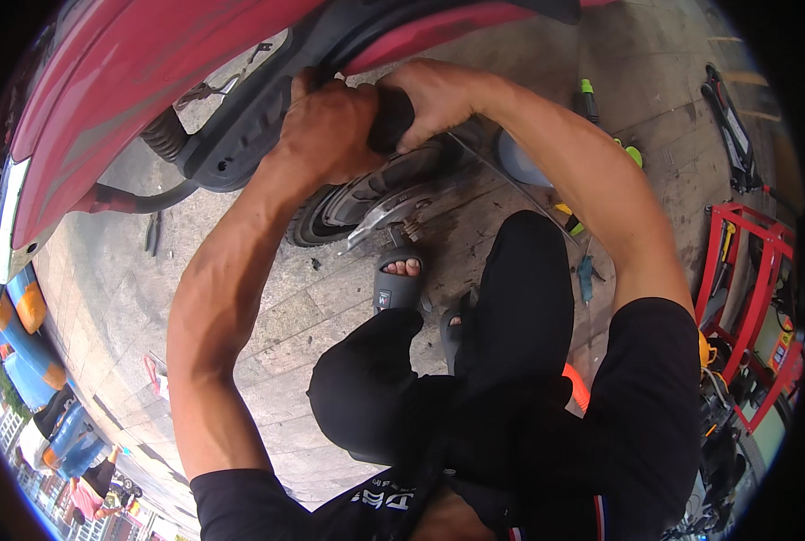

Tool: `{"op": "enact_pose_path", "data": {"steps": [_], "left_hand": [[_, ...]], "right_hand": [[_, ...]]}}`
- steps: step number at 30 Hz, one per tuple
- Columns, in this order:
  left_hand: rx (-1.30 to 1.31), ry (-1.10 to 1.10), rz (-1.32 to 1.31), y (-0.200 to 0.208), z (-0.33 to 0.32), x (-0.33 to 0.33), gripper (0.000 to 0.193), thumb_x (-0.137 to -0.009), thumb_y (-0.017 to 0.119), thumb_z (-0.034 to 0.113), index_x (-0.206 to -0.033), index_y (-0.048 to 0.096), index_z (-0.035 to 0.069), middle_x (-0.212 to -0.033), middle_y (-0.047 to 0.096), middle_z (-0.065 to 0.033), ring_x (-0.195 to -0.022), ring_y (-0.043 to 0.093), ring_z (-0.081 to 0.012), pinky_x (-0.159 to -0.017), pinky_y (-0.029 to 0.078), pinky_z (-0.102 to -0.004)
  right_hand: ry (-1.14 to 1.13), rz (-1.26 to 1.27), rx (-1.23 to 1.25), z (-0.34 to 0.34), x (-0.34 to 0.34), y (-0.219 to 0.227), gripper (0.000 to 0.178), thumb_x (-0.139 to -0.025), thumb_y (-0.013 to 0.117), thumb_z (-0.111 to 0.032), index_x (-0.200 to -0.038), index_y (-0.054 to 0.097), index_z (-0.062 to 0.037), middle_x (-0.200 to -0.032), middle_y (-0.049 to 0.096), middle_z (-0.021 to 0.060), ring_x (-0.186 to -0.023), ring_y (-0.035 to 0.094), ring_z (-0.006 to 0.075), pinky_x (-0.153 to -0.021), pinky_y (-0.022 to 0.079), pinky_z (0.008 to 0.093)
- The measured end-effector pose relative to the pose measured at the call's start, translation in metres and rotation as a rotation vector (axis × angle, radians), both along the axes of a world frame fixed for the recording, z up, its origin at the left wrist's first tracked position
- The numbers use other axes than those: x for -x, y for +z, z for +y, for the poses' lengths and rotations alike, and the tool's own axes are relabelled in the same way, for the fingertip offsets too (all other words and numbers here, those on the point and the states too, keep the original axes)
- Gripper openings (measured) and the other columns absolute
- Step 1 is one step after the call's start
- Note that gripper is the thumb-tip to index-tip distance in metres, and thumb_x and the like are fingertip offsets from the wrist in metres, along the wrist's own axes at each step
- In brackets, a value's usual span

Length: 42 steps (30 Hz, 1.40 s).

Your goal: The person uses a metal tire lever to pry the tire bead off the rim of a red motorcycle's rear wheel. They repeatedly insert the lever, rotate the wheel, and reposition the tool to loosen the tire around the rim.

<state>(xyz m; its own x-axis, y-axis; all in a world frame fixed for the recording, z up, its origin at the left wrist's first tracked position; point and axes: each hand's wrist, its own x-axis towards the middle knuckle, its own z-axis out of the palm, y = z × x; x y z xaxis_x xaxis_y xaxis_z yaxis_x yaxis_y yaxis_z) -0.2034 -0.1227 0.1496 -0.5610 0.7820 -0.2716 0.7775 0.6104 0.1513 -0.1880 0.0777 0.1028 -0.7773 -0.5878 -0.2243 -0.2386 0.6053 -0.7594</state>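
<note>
A red scooter [141, 81] with black plastic trim [249, 135] fills the upper left. At the trim's right end, my two hands come together around a black rounded part [391, 119]. My left hand [330, 131] is closed, its fingers curled against that part and the trim. From the other side, my right hand [434, 95] grips the rounded part, thumb below and fingers behind it. The fingertips of both hands are partly hidden. Directly beneath is a wheel [335, 212] with a black tyre, beside a silver metal piece [389, 216].
My sandalled foot [400, 275] is close to the wheel. Tools lie on the paving, including a teal-handled one [586, 278] and dark pliers [153, 234]. A red metal rack [722, 261] stands at the right. A person [91, 487] is far off at lower left.
</note>
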Motion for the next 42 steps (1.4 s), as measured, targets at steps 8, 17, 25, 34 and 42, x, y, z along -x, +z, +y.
{"op": "enact_pose_path", "data": {"steps": [8,17,25,34,42], "left_hand": [[0.001,-0.01,-0.05,0.005,0.006,0.002,0.063,-0.064,0.086,0.043,-0.106,0.061,0.002,-0.086,0.072,-0.0201,-0.09,0.07,-0.0373,-0.109,0.035,-0.0464],[0.129,-0.004,-0.055,0.006,0.015,0.0,0.072,-0.064,0.086,0.041,-0.118,0.059,0.002,-0.104,0.071,-0.0232,-0.103,0.068,-0.0375,-0.106,0.04,-0.0475],[0.32,-0.068,-0.295,-0.013,0.099,0.012,0.084,-0.062,0.087,0.043,-0.127,0.057,-0.001,-0.119,0.067,-0.0246,-0.114,0.064,-0.0395,-0.096,0.051,-0.0447],[0.392,-0.028,-0.373,-0.029,0.099,0.023,0.082,-0.064,0.085,0.038,-0.13,0.057,0.0,-0.12,0.066,-0.0258,-0.115,0.063,-0.0393,-0.099,0.049,-0.0447],[0.349,-0.397,-0.015,-0.02,0.146,-0.04,0.099,-0.058,0.09,0.046,-0.139,0.051,0.005,-0.126,0.058,-0.023,-0.114,0.062,-0.0407,-0.094,0.053,-0.0494]], "right_hand": [[-0.273,0.199,0.011,0.005,-0.037,-0.007,0.076,-0.065,0.089,-0.034,-0.127,0.061,0.0011,-0.118,0.067,0.022,-0.11,0.065,0.037,-0.096,0.051,0.0426],[-0.753,-0.016,-0.208,0.055,-0.221,-0.018,0.052,-0.087,0.071,-0.02,-0.133,0.056,0.0008,-0.12,0.064,0.0277,-0.112,0.061,0.0455,-0.096,0.049,0.0484],[-0.827,-0.086,-0.012,0.068,-0.231,-0.025,0.038,-0.09,0.065,-0.009,-0.127,0.064,0.0005,-0.114,0.068,0.0257,-0.109,0.065,0.0411,-0.092,0.051,0.0427],[-0.812,-0.13,0.056,0.075,-0.22,0.001,0.034,-0.087,0.068,-0.01,-0.12,0.067,-0.0007,-0.106,0.071,0.023,-0.102,0.066,0.0421,-0.087,0.052,0.0462],[-0.78,-0.155,-0.019,0.082,-0.217,0.006,0.03,-0.083,0.069,-0.005,-0.112,0.068,0.0041,-0.1,0.07,0.0256,-0.101,0.066,0.0424,-0.087,0.053,0.048]]}}
